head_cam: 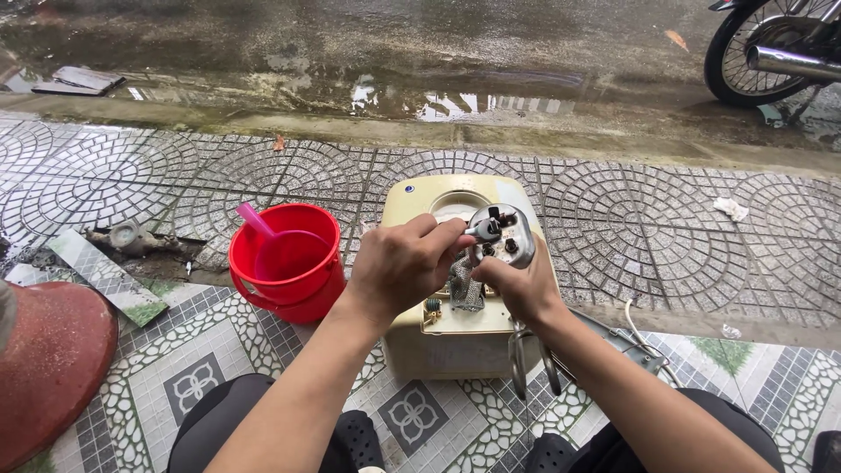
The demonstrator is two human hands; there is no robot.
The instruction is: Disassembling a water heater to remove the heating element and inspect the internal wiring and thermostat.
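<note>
A cream, box-shaped appliance casing lies on the tiled pavement in front of me. Over it I hold a round metal flange plate with terminals and bent heating tubes hanging below. My right hand grips the plate from underneath. My left hand pinches a small metal fitting on the plate's face. A piece of grey mesh hangs between my hands.
A red bucket holding a pink scoop stands left of the casing. A red dome-shaped object is at far left. A broken tile and pipe fitting lie beyond. Wet road and a motorcycle wheel at back.
</note>
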